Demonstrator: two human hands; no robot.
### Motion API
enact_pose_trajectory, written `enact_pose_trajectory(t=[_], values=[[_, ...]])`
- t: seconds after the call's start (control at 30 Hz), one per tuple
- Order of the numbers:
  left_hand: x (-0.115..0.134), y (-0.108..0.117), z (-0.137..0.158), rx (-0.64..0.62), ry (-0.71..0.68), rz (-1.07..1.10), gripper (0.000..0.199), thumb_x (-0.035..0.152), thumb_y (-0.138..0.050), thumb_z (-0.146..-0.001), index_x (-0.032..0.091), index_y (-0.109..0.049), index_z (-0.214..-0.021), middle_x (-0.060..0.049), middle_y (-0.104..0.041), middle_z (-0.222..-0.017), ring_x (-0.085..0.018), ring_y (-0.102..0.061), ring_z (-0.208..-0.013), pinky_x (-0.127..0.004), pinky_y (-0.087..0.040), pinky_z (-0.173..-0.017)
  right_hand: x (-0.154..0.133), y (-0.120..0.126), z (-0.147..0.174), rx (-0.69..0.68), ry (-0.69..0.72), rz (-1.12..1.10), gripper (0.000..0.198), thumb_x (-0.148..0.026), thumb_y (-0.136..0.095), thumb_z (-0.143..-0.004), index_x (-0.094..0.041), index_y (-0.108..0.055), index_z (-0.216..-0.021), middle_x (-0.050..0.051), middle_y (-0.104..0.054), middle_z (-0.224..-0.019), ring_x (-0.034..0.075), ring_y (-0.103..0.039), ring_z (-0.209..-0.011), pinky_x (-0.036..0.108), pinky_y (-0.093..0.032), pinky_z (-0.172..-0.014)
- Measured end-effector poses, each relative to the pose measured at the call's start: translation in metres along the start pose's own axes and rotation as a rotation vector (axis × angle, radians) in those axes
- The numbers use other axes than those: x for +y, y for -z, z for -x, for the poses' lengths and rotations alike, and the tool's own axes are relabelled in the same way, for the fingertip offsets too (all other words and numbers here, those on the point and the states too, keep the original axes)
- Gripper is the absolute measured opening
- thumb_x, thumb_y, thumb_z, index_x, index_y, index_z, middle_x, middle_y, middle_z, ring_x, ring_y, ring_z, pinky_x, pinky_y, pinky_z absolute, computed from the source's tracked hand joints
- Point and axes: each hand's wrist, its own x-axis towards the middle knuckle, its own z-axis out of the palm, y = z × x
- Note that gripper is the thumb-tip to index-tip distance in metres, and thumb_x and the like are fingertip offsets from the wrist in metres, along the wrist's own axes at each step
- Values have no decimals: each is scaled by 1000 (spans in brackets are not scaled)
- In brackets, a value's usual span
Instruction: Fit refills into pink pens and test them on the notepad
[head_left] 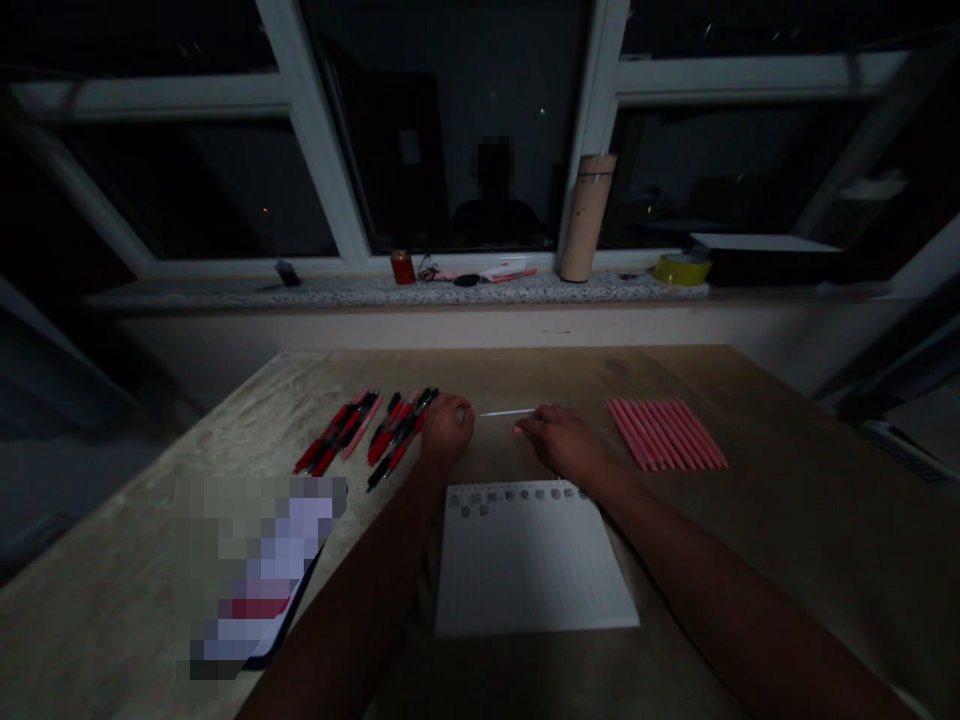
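A thin white rod, possibly a pen refill, lies level between my two hands above the far part of the table. The fingers of my right hand close on its right end. My left hand is curled in a pinch at the rod's left end; whether it touches the rod or holds something else, I cannot tell. Just left of it lie several red and black pens in loose groups. Below the hands is a lined spiral notepad with small round drawings along its top.
A row of pink pens or pencils lies to the right. At left is a phone with a blurred screen. Along the windowsill stand a red jar, a tan cylinder and a yellow tape roll. The room is dim.
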Motion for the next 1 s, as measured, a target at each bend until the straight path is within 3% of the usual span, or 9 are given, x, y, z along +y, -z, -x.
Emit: enact_pose_trajectory(t=[0.17,0.37,0.7,1.0], values=[[3,2,0,-10,5,18,15,24,-51,-77,16,-64,-78,-8,-62,-85,-21,-57,-87,-33,-44,-85,-1,-5,-4,44,68,-43,30,-30,-40,-94,-17,-62,-109,10,-60,-98,20,-50,-99,30,-33,-88],[6,3,0,-12,-20,42,14,21,-51,-76,17,-64,-79,-7,-61,-86,-20,-56,-88,-33,-44,-85,0,-8,-4,85,124,-93,26,-19,-44,-91,-17,-62,-110,10,-59,-100,20,-48,-97,29,-32,-88],[23,10,5,-227,-254,17,15,30,-62,-73,22,-69,-83,-6,-57,-105,-22,-47,-106,-39,-34,-93,3,-1,-1,58,38,24,28,-19,-43,-91,-18,-61,-112,10,-58,-103,22,-45,-101,32,-30,-90],[27,11,6,-300,-279,-78,16,30,-56,-81,23,-69,-84,-6,-54,-114,-24,-43,-111,-42,-31,-92,4,-5,-2,42,2,27,27,-21,-42,-92,-20,-61,-111,9,-58,-102,21,-47,-100,31,-31,-88]])
